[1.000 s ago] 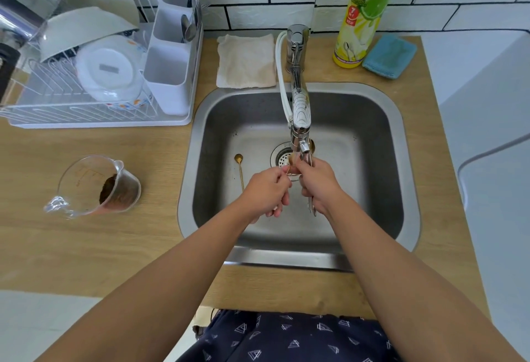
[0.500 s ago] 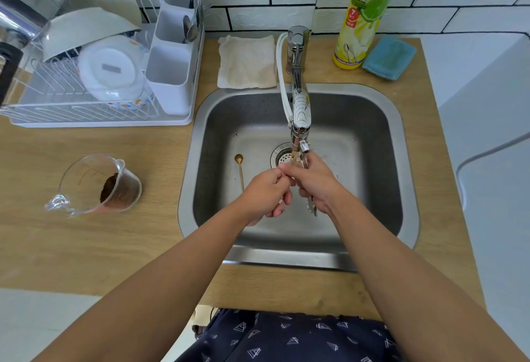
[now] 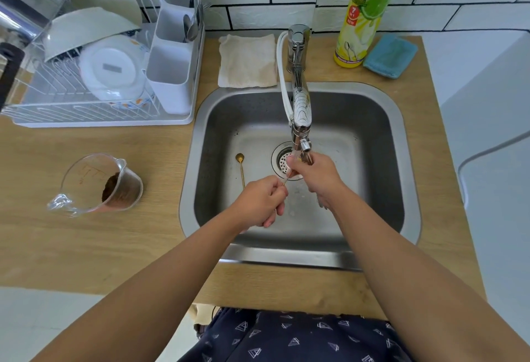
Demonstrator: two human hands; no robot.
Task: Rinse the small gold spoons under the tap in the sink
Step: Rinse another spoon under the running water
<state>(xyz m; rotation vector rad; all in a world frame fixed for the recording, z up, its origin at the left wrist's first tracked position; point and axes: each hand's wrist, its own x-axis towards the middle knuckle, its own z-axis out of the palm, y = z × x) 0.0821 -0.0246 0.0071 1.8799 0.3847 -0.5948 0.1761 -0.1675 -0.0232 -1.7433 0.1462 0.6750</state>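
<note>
The left hand (image 3: 262, 199) pinched a gold spoon's (image 3: 286, 180) thin handle, its long axis slanting up-right to the right hand (image 3: 314, 174), which gripped the bowl end beneath the tap (image 3: 299, 109); a second gold spoon (image 3: 241, 168) lay lengthwise on the sink (image 3: 372, 120) floor just left

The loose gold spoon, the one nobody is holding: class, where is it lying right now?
The loose gold spoon lies on the sink floor, left of the drain strainer, just beyond the left hand.
</note>
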